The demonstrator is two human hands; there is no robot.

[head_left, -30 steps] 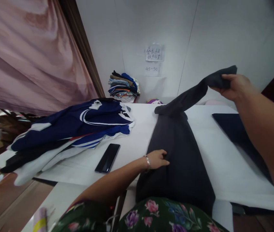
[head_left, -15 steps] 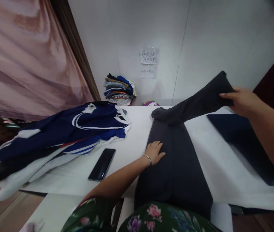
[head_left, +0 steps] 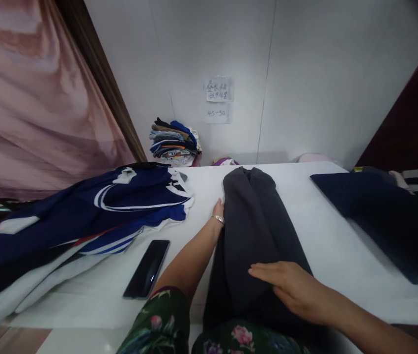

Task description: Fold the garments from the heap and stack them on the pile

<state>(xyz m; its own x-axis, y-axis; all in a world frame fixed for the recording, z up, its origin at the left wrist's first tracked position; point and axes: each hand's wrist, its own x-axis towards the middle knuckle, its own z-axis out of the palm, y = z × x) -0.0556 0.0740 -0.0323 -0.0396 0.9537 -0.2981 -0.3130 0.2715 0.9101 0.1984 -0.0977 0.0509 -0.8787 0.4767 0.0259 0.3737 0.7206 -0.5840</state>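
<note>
A dark grey long-sleeved garment (head_left: 251,216) lies lengthwise on the white table (head_left: 201,179) before me, its near end hanging toward my lap. One sleeve is laid down along its body. My right hand (head_left: 286,282) rests flat on the near part of the cloth, fingers stretched out. At the garment's left edge is my left hand (head_left: 218,209), with a silvery bracelet at the wrist. Its fingers are mostly hidden by the cloth, so their grip does not show.
A black phone (head_left: 147,269) lies left of my left forearm. Beyond it spreads a heap of navy, blue and white clothes (head_left: 83,211). Dark navy cloth (head_left: 374,216) lies on the right. A folded clothes stack (head_left: 175,142) and a wall with paper signs (head_left: 219,101) are at the back.
My right hand has brought the raised sleeve down onto the garment and now lies flat near me. My left hand has slid from the garment's top to its left edge, farther from me.
</note>
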